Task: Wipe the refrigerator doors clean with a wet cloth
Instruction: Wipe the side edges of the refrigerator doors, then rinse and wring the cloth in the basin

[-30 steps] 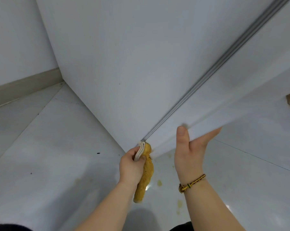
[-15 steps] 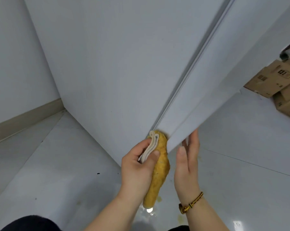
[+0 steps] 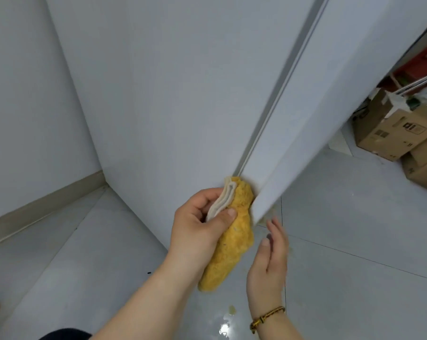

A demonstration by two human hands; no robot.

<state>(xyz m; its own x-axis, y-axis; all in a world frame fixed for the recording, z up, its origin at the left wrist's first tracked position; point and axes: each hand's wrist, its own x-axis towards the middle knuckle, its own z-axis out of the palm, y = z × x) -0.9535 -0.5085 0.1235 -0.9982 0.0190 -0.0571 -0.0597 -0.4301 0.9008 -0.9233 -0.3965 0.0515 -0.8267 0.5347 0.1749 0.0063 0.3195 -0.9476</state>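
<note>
Wiping low down, seemingly, at the bottom end of the gap (image 3: 276, 94) between the left door (image 3: 170, 94) and the right door (image 3: 318, 94). Probably next: slide the cloth (image 3: 232, 249) up along that gap, pushing hard enough to rub dirt off, then do the big flat parts higher up. Left hand (image 3: 197, 229) curled tight round the folded cloth, thumb on top, arm reaching forward and up. Top of the cloth pressed on the doors at the gap, the rest hanging down below the hand. Right hand (image 3: 268, 266) flat, fingers straight, holding nothing, just under the right door's bottom corner. Touching it or not? Cannot tell.
</note>
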